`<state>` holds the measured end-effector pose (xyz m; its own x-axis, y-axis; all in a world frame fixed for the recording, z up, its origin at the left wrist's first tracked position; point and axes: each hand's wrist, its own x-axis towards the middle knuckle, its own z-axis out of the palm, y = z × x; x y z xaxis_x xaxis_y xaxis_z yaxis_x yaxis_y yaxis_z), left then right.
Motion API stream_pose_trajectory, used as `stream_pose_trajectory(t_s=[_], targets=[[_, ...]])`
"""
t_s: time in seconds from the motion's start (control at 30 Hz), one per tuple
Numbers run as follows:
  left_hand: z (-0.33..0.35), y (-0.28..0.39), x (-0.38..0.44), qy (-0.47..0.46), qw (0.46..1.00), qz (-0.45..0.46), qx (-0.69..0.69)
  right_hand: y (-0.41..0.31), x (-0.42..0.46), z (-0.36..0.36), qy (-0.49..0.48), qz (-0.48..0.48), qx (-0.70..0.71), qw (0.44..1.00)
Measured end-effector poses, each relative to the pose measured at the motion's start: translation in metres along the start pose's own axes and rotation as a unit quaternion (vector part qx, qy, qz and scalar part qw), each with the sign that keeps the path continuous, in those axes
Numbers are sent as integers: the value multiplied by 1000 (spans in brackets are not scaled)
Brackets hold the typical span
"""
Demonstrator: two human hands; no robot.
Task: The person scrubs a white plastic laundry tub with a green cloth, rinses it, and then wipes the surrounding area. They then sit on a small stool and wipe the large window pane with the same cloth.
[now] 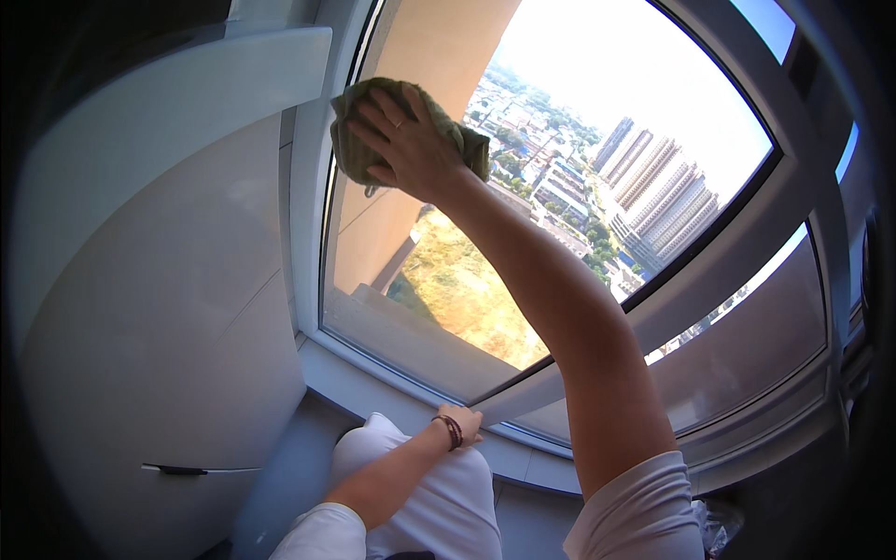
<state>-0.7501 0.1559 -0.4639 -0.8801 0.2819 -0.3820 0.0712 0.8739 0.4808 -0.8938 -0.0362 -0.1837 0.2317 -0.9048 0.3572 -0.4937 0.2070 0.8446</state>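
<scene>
My right hand [408, 143] presses a folded olive-green cloth [357, 164] against the window glass [434, 367], high up near the left side of the frame. The fingers are spread over the cloth, and a ring is on one of them. Below, my left hand [462, 422] rests at the foot of the window's upright frame bar [521, 400], by the sill [357, 385] and just above my knee. A dark beaded bracelet circles that wrist. The left fingers are partly hidden, so their grip is unclear.
On the left stands a pale cabinet panel [161, 294] with a dark handle [183, 470], under a white curved ledge [175, 91]. More window panes [763, 336] continue to the right. A clear plastic bag [715, 526] lies at lower right. Tall buildings [658, 189] show far below outside.
</scene>
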Motion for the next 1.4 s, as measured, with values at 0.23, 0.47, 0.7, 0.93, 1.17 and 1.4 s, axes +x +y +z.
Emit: stream_pose_trajectory(t_s=[0.23, 0.47, 0.7, 0.93, 1.17, 1.4], targets=[[2, -5, -11, -25, 999, -18, -7, 153, -7, -98, 203, 209, -117, 949], [-3, -21, -16, 40, 999, -5, -14, 199, -150, -131, 164, 294, -274, 901], [3, -27, -39, 84, 996, 14, -9, 211, -194, -154, 25, 374, -363, 853], [4, -33, -42, 248, 946, 87, -189, 187, -221, -158, 110, 356, -281, 885], [-35, -9, -63, 374, 818, 107, -424, 10, -288, -91, 40, 463, -59, 883], [-76, -5, -72, 472, 724, 135, -485, -82, -291, -104, 257, 607, 497, 564]])
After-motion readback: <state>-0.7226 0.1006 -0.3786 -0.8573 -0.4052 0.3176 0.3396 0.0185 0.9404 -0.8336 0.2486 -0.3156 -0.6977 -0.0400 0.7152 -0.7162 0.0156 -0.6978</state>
